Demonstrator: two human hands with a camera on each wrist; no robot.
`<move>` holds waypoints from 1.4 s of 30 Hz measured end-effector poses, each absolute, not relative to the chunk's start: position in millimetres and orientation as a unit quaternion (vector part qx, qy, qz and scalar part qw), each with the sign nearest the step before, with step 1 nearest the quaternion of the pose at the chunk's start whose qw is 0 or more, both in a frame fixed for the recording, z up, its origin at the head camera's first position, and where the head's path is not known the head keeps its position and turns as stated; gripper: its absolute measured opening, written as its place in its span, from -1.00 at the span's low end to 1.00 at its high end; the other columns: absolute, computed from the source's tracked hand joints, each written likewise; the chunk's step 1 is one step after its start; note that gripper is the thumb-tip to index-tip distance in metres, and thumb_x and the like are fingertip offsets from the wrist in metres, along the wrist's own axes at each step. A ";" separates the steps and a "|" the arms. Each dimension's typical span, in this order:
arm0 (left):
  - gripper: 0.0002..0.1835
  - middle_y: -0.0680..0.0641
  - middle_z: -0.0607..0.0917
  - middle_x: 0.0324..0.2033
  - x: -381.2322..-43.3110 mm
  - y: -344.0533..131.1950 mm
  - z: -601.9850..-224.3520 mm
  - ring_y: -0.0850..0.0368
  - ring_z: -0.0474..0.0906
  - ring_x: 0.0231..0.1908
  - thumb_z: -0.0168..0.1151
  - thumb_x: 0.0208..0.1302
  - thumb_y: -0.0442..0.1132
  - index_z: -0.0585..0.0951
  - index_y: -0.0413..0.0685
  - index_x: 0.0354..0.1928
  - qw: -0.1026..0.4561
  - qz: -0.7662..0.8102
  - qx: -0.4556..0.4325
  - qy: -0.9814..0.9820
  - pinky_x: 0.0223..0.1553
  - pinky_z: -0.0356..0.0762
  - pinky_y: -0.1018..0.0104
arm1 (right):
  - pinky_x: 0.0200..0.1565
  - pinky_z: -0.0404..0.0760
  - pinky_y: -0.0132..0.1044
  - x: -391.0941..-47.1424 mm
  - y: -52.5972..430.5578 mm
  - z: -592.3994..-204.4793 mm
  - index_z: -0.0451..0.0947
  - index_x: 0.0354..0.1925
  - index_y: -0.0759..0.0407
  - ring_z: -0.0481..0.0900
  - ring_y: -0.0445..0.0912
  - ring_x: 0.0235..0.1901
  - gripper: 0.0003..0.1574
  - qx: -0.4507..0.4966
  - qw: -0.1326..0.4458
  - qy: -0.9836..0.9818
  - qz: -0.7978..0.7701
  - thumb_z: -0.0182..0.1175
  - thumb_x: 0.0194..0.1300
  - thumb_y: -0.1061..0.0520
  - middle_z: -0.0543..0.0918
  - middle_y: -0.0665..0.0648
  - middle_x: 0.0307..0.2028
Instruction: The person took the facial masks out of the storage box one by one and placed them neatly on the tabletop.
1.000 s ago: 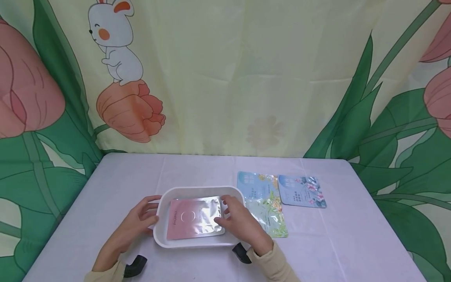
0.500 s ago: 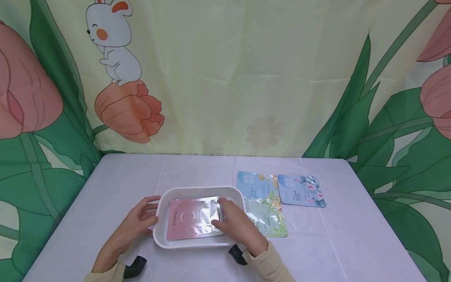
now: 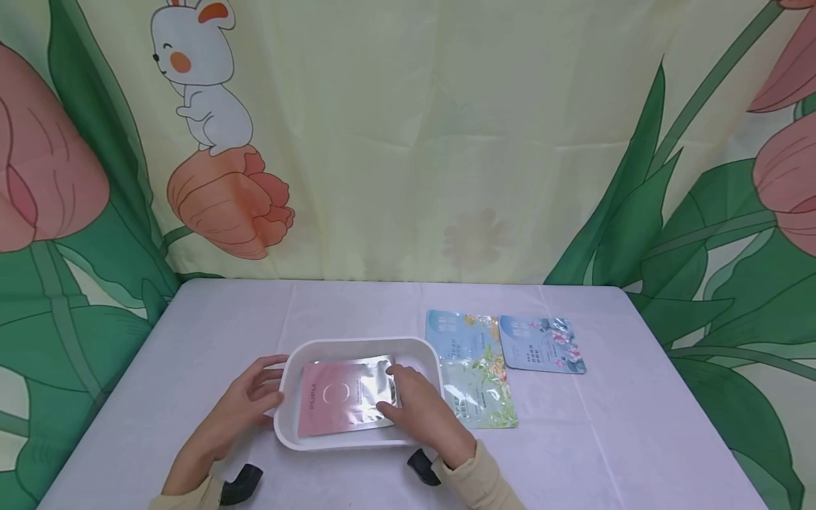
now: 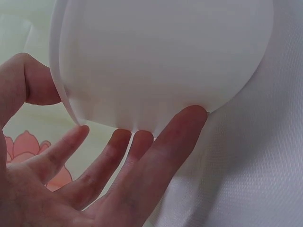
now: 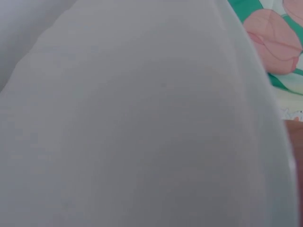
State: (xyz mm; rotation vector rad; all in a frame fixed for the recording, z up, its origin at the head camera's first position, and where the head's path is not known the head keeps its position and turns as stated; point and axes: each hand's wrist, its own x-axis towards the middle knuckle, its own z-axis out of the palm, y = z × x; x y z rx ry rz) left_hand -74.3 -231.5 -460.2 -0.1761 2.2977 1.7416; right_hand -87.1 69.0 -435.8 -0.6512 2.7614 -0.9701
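Note:
A white plastic tray (image 3: 357,446) stands on the table with a pink and silver face mask packet (image 3: 334,400) lying in it. At the tray's left end is my left hand (image 3: 239,407). In the left wrist view its thumb (image 4: 40,82) crosses the rim while the fingertips touch the outer wall. My right hand (image 3: 423,414) reaches over the tray's right side, thumb and index finger spread apart on the packet's silver end. Its other fingers are hidden. The tray's pale outside (image 5: 156,113) fills most of the right wrist view.
To the tray's right lie blue-green face mask packets (image 3: 474,382) and a smaller-looking blue one with pink flowers (image 3: 542,345). A white cloth covers the table (image 3: 574,453). Behind it hangs a curtain (image 3: 395,142) printed with tulips and a rabbit.
My right hand has shifted slightly left, farther over the packet's silver end. The left hand stays at the tray's left end. The whole head view has drifted a little.

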 end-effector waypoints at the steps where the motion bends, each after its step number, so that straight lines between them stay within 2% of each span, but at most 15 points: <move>1: -0.29 -0.35 0.37 0.35 -74.2 -231.8 -460.0 -0.28 0.44 0.26 0.25 0.31 -0.26 0.19 0.05 0.45 0.126 0.599 -0.059 0.788 -0.22 0.73 0.04 | 0.14 0.53 -0.02 -87.1 68.8 -436.1 0.39 0.21 0.42 0.56 0.12 0.09 -0.31 -0.218 0.070 0.919 -0.321 0.35 0.24 0.09 0.60 0.32 0.08; 6: -0.29 -0.36 0.37 0.35 -74.1 -232.2 -459.3 -0.29 0.44 0.26 0.26 0.31 -0.25 0.19 0.04 0.45 0.124 0.602 -0.050 0.787 -0.21 0.73 0.05 | 0.13 0.53 -0.01 -87.2 67.9 -437.0 0.30 0.29 0.44 0.56 0.11 0.08 -0.25 -0.221 0.072 0.916 -0.328 0.32 0.27 0.13 0.57 0.33 0.10; 13: -0.29 -0.37 0.37 0.34 -73.2 -231.7 -458.7 -0.31 0.43 0.26 0.24 0.32 -0.26 0.19 0.03 0.45 0.122 0.598 -0.048 0.790 -0.21 0.73 0.07 | -0.04 0.59 -0.07 -87.6 65.5 -437.6 0.20 0.33 0.52 0.54 -0.02 -0.14 -0.31 -0.223 0.059 0.911 -0.342 0.17 0.33 0.28 0.57 0.24 -0.15; 15: -0.30 -0.37 0.37 0.35 -73.3 -231.5 -458.5 -0.31 0.43 0.27 0.24 0.32 -0.27 0.19 0.03 0.45 0.121 0.599 -0.048 0.790 -0.21 0.73 0.07 | -0.02 0.60 -0.07 -87.8 65.2 -438.6 0.20 0.32 0.55 0.55 -0.03 -0.11 -0.32 -0.225 0.055 0.909 -0.346 0.16 0.34 0.31 0.60 0.27 -0.11; 21: -0.29 -0.36 0.38 0.34 -73.5 -230.8 -458.1 -0.30 0.43 0.27 0.24 0.31 -0.26 0.20 0.04 0.45 0.121 0.596 -0.049 0.792 -0.20 0.73 0.07 | -0.14 0.64 -0.22 -90.4 65.0 -440.6 0.28 0.28 0.52 0.61 -0.02 -0.14 -0.39 -0.227 0.079 0.892 -0.384 0.16 0.32 0.36 0.63 0.30 -0.08; 29: -0.30 -0.35 0.38 0.34 -73.7 -230.6 -458.1 -0.31 0.42 0.28 0.24 0.31 -0.26 0.20 0.05 0.44 0.121 0.592 -0.051 0.795 -0.20 0.73 0.07 | -0.25 0.63 -0.33 -93.5 63.8 -439.6 0.29 0.31 0.41 0.66 -0.01 -0.21 -0.33 -0.212 0.124 0.870 -0.428 0.23 0.27 0.37 0.64 0.31 -0.03; 42: -0.29 -0.36 0.37 0.34 -73.4 -232.6 -458.8 -0.28 0.45 0.25 0.25 0.31 -0.25 0.19 0.03 0.45 0.126 0.596 -0.051 0.791 -0.22 0.73 0.08 | -0.35 0.60 -0.41 -93.8 66.4 -437.1 0.33 0.27 0.41 0.64 -0.04 -0.25 -0.38 -0.198 0.080 0.876 -0.433 0.11 0.23 0.47 0.63 0.28 -0.09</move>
